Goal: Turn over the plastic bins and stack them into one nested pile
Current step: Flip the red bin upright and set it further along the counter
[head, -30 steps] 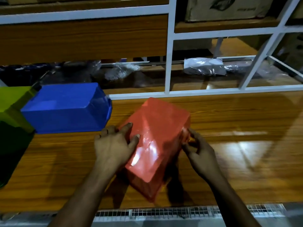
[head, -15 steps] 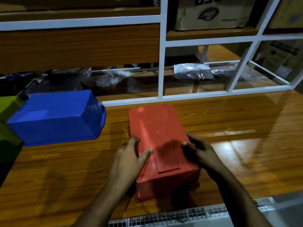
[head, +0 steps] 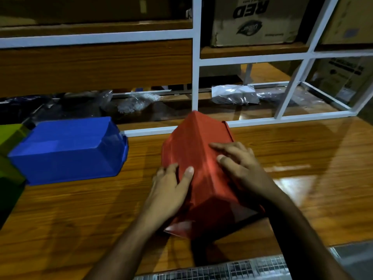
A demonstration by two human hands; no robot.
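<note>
Spanning the whole lower view, a glossy wooden tabletop (head: 292, 158), with a white metal shelf frame (head: 195, 77) rising at its far edge. Resting on an upper shelf, a cardboard box (head: 254, 21) printed with "RED" upside down. Lying bottom-up on the table at the left, a blue plastic bin (head: 66, 150), and touching its left side, a green plastic bin (head: 10, 142) cut by the picture edge. Tilted on the table centre, well apart from the blue one, a red plastic bin (head: 193, 142), one long edge raised as a ridge, near end towards the viewer, blurred. Pressed flat on its right face, the right hand (head: 240, 164), fingers spread. Clasping its left face, the left hand (head: 171, 188), thumb on the ridge side, fingers wrapped around the wall. Lying on the lower shelf behind, clear plastic bags (head: 234, 94), contents not readable.
</note>
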